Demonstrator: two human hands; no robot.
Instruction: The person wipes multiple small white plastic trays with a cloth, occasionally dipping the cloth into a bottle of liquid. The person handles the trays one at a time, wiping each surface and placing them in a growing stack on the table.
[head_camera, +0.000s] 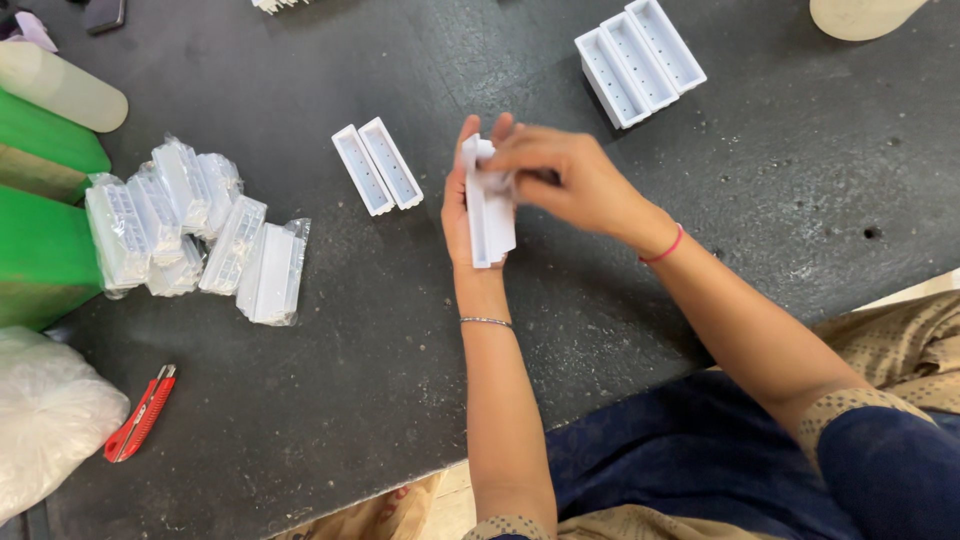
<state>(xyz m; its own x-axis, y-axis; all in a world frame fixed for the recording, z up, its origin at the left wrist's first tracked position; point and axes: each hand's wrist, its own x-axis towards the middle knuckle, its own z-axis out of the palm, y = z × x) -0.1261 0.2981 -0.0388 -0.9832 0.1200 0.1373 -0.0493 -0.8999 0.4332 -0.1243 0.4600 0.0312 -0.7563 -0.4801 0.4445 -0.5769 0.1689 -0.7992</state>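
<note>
My left hand (457, 215) cradles a long white plastic tray piece (492, 218) from behind, holding it upright over the dark table. My right hand (570, 180) grips the top end of the same piece, its fingers blurred. Two white rectangular trays (378, 168) lie side by side on the table just left of my hands. Three more white trays (640, 60) sit packed together at the upper right.
Several trays wrapped in clear plastic bags (195, 235) lie in a heap at the left. A red utility knife (141, 413) rests near the front left edge. Green boxes (40, 250) and a clear bag (45, 420) stand along the left side of the dark table (350, 380).
</note>
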